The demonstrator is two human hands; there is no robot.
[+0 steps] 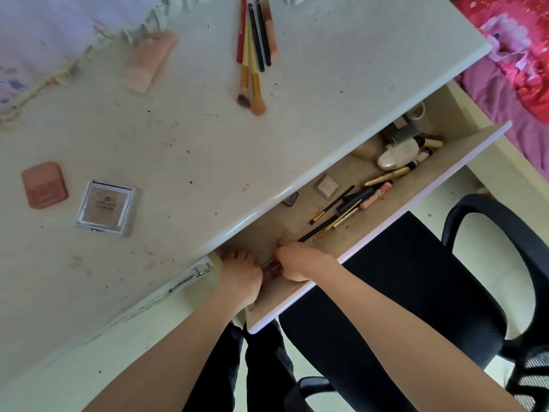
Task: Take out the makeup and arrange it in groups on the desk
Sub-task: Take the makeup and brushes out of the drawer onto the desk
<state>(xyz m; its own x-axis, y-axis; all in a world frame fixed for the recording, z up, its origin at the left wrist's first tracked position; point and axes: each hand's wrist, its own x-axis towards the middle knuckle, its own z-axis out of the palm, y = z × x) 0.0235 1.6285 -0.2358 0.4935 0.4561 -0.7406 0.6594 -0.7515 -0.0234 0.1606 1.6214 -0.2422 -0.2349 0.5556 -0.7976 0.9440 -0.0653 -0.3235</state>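
The open drawer (386, 230) holds loose makeup: a white oval compact (399, 154), gold and pink tubes (377, 194), thin black brushes (331, 205) and small square pots (326, 185). Both my hands reach into its near left corner. My left hand (242, 276) and my right hand (292, 260) are curled around a small dark brownish item (271, 269) between them, mostly hidden. On the desk (208, 129) lie a row of brushes and pencils (255, 49), a peach tube (148, 60), a terracotta compact (44, 184) and a silver powder compact (105, 206).
A black office chair (430, 278) stands right under the drawer's front. A fringed cloth (44, 40) covers the desk's far left corner. Pink and red bedding (517, 55) lies beyond the desk at upper right. My dark trouser legs (261, 367) show below.
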